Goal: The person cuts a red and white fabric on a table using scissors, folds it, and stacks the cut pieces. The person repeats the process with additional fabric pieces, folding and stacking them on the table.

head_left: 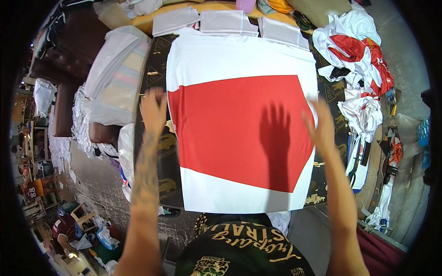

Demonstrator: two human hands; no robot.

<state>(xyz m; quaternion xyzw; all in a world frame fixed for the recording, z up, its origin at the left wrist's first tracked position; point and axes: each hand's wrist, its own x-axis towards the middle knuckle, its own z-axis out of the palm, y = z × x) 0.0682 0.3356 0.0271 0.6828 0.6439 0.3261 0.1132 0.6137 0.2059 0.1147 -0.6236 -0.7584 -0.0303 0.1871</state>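
Observation:
A large white cloth panel (241, 57) with a broad red shape (225, 124) lies spread on a dark, patterned board (329, 175). My left hand (153, 108) is just beside the panel's left edge, its fingers blurred and seemingly bent. My right hand (317, 122) is over the panel's right edge, blurred, with fingers apart and apparently holding nothing. Its shadow falls across the red area; I cannot tell if either hand touches the cloth.
Folded pale pieces (225, 24) line the far edge. Brown padded seating (64, 110) with stacked sheets (117, 69) stands left. Crumpled white-and-red garments (354, 60) lie right. Other people (64, 232) are at the lower left, among clutter.

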